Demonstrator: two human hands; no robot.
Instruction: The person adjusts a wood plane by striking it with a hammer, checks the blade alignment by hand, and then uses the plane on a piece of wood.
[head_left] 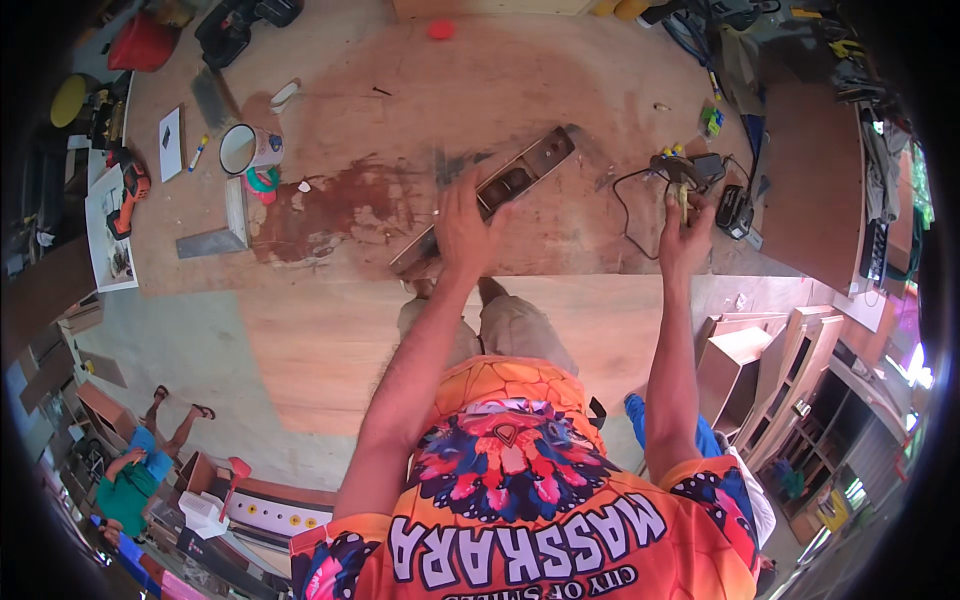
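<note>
The left hand is steadying the long tool on the counter, grip clamped round it, as the right hand is seemingly picking up a yellowish piece, next calling for a careful lift.

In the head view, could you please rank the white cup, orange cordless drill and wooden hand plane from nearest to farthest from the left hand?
1. Wooden hand plane: in the left hand itself.
2. White cup: off to the left.
3. Orange cordless drill: farther left, beyond the cup.
</note>
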